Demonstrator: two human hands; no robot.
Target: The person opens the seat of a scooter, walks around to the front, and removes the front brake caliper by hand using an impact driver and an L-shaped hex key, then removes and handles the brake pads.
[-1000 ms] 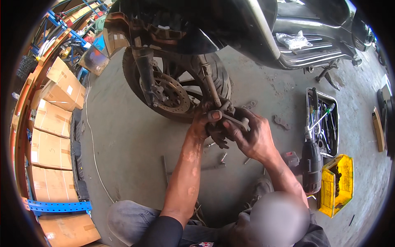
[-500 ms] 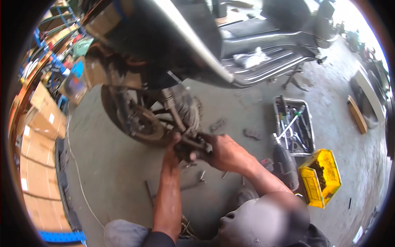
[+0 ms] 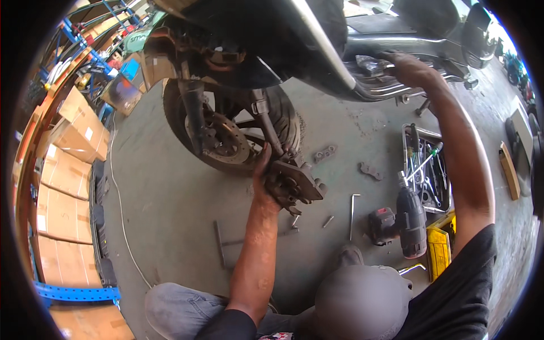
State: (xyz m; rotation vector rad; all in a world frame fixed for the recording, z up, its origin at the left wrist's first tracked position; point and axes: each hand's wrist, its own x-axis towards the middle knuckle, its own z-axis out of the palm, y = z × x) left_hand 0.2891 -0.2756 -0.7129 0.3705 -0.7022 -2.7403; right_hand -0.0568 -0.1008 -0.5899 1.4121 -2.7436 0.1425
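Observation:
My left hand (image 3: 265, 180) grips a dirty brake caliper (image 3: 289, 184) just below the fork leg (image 3: 263, 119), beside the scooter's front wheel (image 3: 289, 122). A disc (image 3: 226, 136) shows on that wheel. My right hand (image 3: 411, 69) reaches out over the scooter's footboard (image 3: 391, 88), its fingers apart at the edge of a clear plastic bag (image 3: 368, 65). Whether they touch the bag I cannot tell. Two worn brake pads (image 3: 324, 153) (image 3: 371, 170) lie on the floor to the right of the caliper.
Right of me stand a tray of tools (image 3: 428, 170), a cordless impact wrench (image 3: 411, 224) and a yellow bin (image 3: 439, 249) partly behind my forearm. An L-shaped hex key (image 3: 352, 218), a small pin (image 3: 328, 221) and a T-shaped bar (image 3: 221, 243) lie on the floor. Cardboard boxes (image 3: 65, 215) line the left.
My right hand has left the caliper and moved up and right to the plastic bag on the footboard. The caliper stays in my left hand. The whole view has shifted a little.

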